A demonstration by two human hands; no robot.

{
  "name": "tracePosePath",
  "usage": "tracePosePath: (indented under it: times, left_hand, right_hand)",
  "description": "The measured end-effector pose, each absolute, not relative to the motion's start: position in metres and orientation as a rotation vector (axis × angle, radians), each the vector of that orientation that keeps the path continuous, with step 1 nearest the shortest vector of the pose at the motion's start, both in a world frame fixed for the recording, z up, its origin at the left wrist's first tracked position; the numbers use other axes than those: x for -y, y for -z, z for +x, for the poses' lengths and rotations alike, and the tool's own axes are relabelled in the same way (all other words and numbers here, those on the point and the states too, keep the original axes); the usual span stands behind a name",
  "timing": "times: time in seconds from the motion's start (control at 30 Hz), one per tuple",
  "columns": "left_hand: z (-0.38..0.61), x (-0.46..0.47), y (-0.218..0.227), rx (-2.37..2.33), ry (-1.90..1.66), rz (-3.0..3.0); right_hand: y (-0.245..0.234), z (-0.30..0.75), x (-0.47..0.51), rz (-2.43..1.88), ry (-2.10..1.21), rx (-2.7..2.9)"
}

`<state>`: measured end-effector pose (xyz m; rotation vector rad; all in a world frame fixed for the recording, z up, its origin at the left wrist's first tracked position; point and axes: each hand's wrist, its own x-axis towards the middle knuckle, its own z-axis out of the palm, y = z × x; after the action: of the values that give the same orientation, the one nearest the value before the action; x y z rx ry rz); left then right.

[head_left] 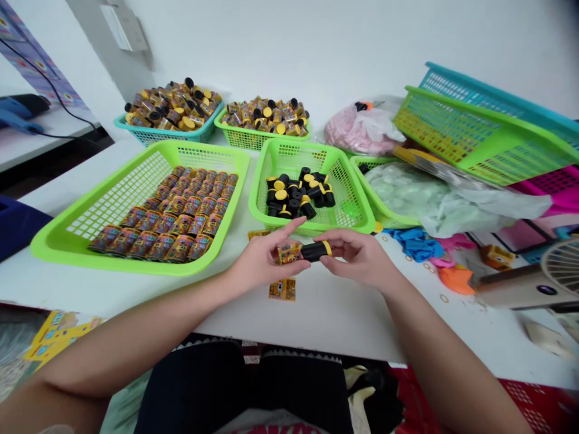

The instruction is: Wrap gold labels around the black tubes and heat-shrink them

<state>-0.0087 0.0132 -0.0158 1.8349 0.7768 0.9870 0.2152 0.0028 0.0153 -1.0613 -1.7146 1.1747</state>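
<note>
Between my two hands, just above the white table, a small black canister with a yellow cap point(312, 251) lies sideways, its black end meeting a yellow printed sleeve point(288, 254). My left hand point(260, 260) is closed round the sleeve, the index finger stretched out past it. With thumb and fingertips my right hand point(357, 259) pinches the canister at its capped end. Under my left hand lies a flat printed sleeve point(283, 290); another flat piece point(258, 234) shows partly behind that hand. How far the canister sits inside the sleeve I cannot tell.
Ahead, a green basket point(359, 208) holds loose black canisters. Left, a green basket point(49, 246) holds rows of wrapped ones. Two heaped baskets point(181, 137) stand behind. At right are plastic bags point(411, 190), tilted baskets point(502, 141) and a fan point(563, 268).
</note>
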Motion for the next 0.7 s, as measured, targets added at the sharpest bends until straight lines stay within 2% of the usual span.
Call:
tracePosePath:
  times: [0.3, 0.43, 0.7]
  left_hand:
    - [-0.013, -0.012, 0.016, -0.736, -1.136, 2.405]
    - [-0.012, -0.015, 0.017, -0.719, -1.202, 2.528]
    - [-0.016, -0.023, 0.011, -0.731, -0.787, 2.149]
  right_hand:
    - [-0.016, 0.206, 0.004, -1.076, -0.983, 1.823]
    - [-0.011, 0.197, 0.007, -1.106, -1.019, 1.758]
    - [-0.006, 0.196, 0.004, -1.024, -1.137, 1.690]
